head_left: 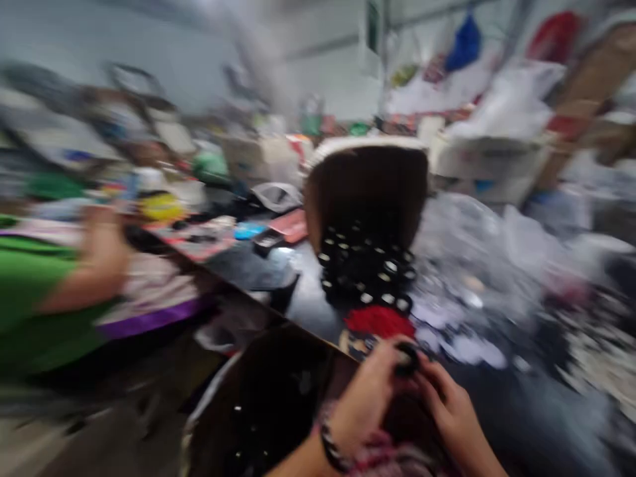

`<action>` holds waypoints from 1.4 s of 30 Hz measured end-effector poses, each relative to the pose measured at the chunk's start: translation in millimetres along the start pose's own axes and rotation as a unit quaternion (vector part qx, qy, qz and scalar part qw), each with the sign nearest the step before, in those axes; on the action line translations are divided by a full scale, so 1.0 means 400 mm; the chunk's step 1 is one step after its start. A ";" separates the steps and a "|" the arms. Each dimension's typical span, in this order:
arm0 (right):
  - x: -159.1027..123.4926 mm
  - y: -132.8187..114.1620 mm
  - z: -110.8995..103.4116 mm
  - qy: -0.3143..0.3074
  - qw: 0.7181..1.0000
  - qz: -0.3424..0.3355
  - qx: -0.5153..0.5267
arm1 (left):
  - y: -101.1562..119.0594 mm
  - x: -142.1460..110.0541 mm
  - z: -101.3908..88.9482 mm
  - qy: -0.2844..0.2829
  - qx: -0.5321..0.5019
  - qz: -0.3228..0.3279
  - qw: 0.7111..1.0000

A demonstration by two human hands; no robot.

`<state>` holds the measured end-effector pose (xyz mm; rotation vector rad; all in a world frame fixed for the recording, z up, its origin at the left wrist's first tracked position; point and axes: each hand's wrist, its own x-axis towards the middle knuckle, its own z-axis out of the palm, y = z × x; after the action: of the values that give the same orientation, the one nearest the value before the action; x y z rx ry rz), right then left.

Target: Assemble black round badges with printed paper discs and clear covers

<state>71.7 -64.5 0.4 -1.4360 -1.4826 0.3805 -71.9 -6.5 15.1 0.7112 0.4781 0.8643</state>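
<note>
Left hand [365, 384]: fingers closed on a black piece [406, 359], by the bench's [309, 298] near edge. Right hand [454, 404]: fingers beside the piece; blur prevents telling whether they grip it. Beyond, red material [380, 321] lies near that edge. Behind it, an open box [315, 212], mouth facing the hands, contains black pieces with pale spots [365, 268]. Below the edge, an open container [209, 399] shows pale specks in its dark interior.
</note>
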 end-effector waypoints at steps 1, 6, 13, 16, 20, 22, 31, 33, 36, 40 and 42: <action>-0.022 0.031 -0.039 0.011 0.999 0.030 -0.032 | -0.015 0.021 -0.009 0.009 -0.015 -0.006 1.000; -0.053 0.100 -0.160 0.044 0.979 0.125 -0.158 | -0.064 0.105 -0.058 0.057 -0.051 -0.051 0.996; 0.082 0.087 -0.084 -0.073 0.957 0.097 -0.263 | -0.074 0.117 -0.071 0.101 -0.054 -0.087 0.990; 0.132 0.100 -0.070 -0.104 0.942 0.090 -0.306 | -0.070 0.129 -0.075 0.118 -0.076 -0.094 0.986; 0.162 0.128 -0.103 -0.074 0.958 0.116 -0.250 | -0.064 0.141 -0.076 0.098 -0.089 -0.119 0.984; 0.164 0.130 -0.114 -0.063 0.961 0.132 -0.233 | -0.062 0.144 -0.076 0.087 -0.093 -0.133 0.983; 0.136 0.086 -0.053 -0.070 0.949 0.241 0.189 | -0.050 0.150 -0.078 0.115 -0.103 -0.086 0.984; 0.139 0.077 -0.053 -0.042 0.959 0.240 0.142 | -0.048 0.151 -0.077 0.118 -0.089 -0.083 0.985; 0.148 0.054 -0.047 0.008 0.976 0.216 0.040 | -0.055 0.140 -0.067 0.093 -0.072 -0.104 0.988; 0.152 0.025 -0.017 0.021 0.986 0.164 -0.033 | -0.078 0.123 -0.052 0.101 -0.043 -0.111 0.988; 0.151 0.021 -0.008 0.007 0.986 0.154 -0.062 | -0.087 0.119 -0.053 0.097 -0.016 -0.109 0.989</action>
<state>91.4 -10.4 20.8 -1.7714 -1.2928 0.4730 -40.4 24.6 -29.3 0.5359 0.7006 0.7369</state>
